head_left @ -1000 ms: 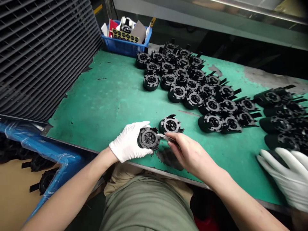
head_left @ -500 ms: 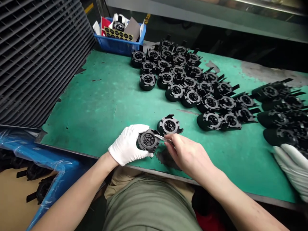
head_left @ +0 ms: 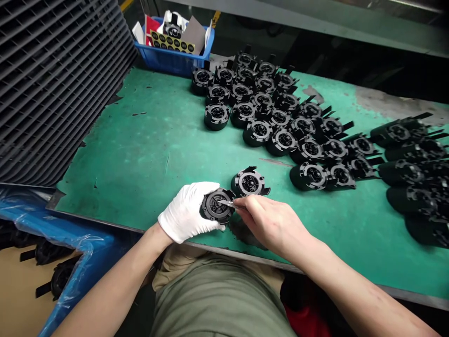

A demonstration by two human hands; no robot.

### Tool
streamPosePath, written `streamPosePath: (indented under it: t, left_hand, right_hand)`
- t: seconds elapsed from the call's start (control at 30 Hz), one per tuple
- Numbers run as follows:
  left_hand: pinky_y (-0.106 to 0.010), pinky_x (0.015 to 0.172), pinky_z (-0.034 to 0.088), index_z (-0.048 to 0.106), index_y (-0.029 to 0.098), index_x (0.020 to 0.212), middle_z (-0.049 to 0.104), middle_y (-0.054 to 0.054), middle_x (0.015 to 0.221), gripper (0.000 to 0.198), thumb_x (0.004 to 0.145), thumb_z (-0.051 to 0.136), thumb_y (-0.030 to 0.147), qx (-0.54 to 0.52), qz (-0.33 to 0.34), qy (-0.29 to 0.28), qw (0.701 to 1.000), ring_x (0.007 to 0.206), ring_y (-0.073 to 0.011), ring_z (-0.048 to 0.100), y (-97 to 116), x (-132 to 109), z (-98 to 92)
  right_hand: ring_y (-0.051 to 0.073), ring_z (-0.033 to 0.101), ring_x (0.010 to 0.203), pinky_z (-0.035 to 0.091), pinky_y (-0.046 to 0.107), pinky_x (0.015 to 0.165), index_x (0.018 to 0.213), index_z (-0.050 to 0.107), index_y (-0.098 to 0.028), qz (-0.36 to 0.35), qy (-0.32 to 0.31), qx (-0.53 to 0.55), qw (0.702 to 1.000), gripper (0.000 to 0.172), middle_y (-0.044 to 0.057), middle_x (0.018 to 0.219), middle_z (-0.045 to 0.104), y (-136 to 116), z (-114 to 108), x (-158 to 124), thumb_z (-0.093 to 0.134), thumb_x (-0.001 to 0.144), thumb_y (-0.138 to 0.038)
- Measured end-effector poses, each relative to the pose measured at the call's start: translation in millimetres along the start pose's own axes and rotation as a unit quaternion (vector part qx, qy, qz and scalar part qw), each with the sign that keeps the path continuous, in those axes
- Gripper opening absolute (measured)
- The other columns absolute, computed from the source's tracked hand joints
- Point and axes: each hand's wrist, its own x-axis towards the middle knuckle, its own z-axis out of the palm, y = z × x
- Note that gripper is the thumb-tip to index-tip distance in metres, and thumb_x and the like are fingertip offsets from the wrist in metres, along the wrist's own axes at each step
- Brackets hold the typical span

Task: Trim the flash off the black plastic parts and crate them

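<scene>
At the near edge of the desk [head_left: 147, 150], our gloved left hand [head_left: 187, 213] grips a round black part [head_left: 214, 206], our bare right hand [head_left: 270, 222] pinches tweezers [head_left: 228, 204] against its face.

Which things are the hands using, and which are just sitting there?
In use: left hand, black round part, right hand, thin metal tool.
Lying about: single part, rows of parts, blue basket, stacked grid trays.

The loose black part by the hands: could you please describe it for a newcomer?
On the green table, up front, find the gloved left hand. Just beyond it lies one black round part; unlike the held part and the clustered parts, it sits alone.
</scene>
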Motion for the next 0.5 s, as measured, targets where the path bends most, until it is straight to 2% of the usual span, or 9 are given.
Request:
streamPosePath:
  t: [0.17,0.27,0.37,0.43,0.5]
  left_hand:
    - [-0.049,0.1,0.061,0.068,0.024,0.119,0.076,-0.011,0.118,0.076,0.059,0.1,0.058,-0.024,0.006,0.0,1.0,0.111,-0.0339,0.075,-2,1,1.8]
    - [-0.051,0.103,0.06,0.063,0.023,0.116,0.073,-0.015,0.128,0.077,0.059,0.1,0.059,-0.022,0.019,0.062,0.998,0.119,-0.0343,0.072,-7,-6,5.9]
    - [-0.052,0.109,0.057,0.056,0.023,0.111,0.067,-0.019,0.14,0.069,0.067,0.098,0.055,-0.013,0.026,0.113,0.993,0.132,-0.034,0.067,-12,-13,9.7]
    - [-0.052,0.11,0.056,0.054,0.023,0.116,0.065,-0.02,0.143,0.073,0.067,0.098,0.055,-0.017,0.007,0.103,0.995,0.134,-0.034,0.066,-13,-14,11.5]
    - [-0.055,0.111,0.056,0.054,0.022,0.129,0.065,-0.019,0.143,0.089,0.062,0.1,0.057,-0.017,-0.031,0.083,0.996,0.131,-0.0355,0.067,-13,-13,12.6]
  right_hand:
    - [0.016,0.07,0.08,0.048,0.028,0.063,0.116,0.054,-0.022,0.019,0.004,0.017,1.0,0.009,0.003,0.098,0.074,-5,1,-4,0.049,0.11,-0.022]
    - [0.017,0.066,0.079,0.044,0.028,0.059,0.117,0.053,-0.021,0.013,-0.002,0.004,1.0,0.011,0.004,0.098,0.071,-9,5,-8,0.047,0.109,-0.017]
    - [0.018,0.064,0.086,0.046,0.027,0.066,0.118,0.054,-0.021,0.003,0.017,-0.012,1.0,0.012,0.007,0.104,0.07,-11,9,-6,0.048,0.109,-0.016]
    - [0.018,0.062,0.088,0.048,0.028,0.069,0.118,0.056,-0.02,-0.001,0.034,-0.022,0.999,0.012,0.009,0.109,0.07,-12,9,-3,0.05,0.109,-0.017]
    - [0.019,0.061,0.089,0.049,0.029,0.069,0.12,0.057,-0.019,-0.006,0.031,-0.035,0.999,0.014,0.01,0.113,0.07,-12,8,1,0.049,0.109,-0.017]
